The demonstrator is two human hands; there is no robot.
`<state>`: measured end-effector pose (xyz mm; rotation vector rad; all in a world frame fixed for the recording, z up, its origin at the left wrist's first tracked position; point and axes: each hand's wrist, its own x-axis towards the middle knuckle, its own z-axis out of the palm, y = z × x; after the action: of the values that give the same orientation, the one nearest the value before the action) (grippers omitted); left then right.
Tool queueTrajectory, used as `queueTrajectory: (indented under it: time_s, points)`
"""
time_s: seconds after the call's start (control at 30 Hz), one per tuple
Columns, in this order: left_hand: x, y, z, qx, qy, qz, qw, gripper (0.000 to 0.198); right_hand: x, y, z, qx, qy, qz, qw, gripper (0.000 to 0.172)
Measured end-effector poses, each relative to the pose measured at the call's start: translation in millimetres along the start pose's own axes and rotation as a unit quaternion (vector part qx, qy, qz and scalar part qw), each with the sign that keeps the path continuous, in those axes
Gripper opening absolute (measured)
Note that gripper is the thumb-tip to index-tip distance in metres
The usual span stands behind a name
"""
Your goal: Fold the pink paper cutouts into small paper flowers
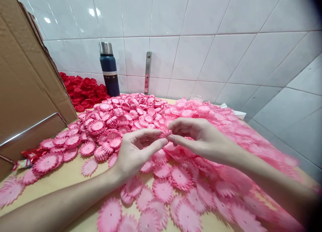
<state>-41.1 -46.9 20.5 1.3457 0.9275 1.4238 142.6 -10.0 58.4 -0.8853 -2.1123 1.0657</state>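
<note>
Between my two hands, above the heap, is a small pink fabric flower piece (165, 134) with a fringed, toothed edge. My left hand (139, 146) pinches it from the left between thumb and fingers. From the right, my right hand (191, 134) pinches the same piece with thumb and forefinger. Fingers hide part of it. Below and around both hands lie many round pink petal discs (163, 190) with scalloped edges and a small dark centre hole. Behind the hands, a pile of curled pink flower pieces (120, 116) covers the table.
A cardboard box (30, 57) stands at the left, with a red wrapper (34, 153) beside it. Red flower pieces (84, 91) lie behind, next to a dark blue bottle (109, 69). A metal strip (148, 72) stands against the tiled wall (201, 20). Bare table (72, 170) shows at left.
</note>
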Motion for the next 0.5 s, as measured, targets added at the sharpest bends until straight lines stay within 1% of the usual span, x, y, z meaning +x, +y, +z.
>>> queueTrajectory:
  time_s: [0.17,0.27,0.33,0.4,0.43,0.5]
  points:
    - [0.6,-1.9,0.6,-0.017,-0.004,-0.010,1.000,0.025,1.3,5.4,-1.7,0.022,0.025,0.023,0.999,0.012]
    - [-0.4,-2.6,0.8,0.007,-0.004,0.000,1.000,0.018,0.1,3.2,-2.7,-0.002,0.004,0.014,1.000,0.010]
    - [1.8,-1.2,-1.7,0.044,0.005,0.023,0.999,0.013,-0.7,0.5,-5.0,-0.032,-0.002,0.004,0.999,0.013]
    - [8.9,1.3,-8.3,0.088,0.053,0.071,0.992,0.013,-0.7,-1.1,-8.5,-0.056,0.024,0.000,0.998,0.020]
    - [14.3,2.4,-13.2,0.108,0.100,0.110,0.983,0.014,-0.4,-1.1,-10.4,-0.062,0.044,0.000,0.997,0.022]
    - [26.9,3.5,-24.9,0.115,0.203,0.167,0.958,0.029,0.6,0.7,-13.8,-0.065,0.071,0.002,0.995,0.022]
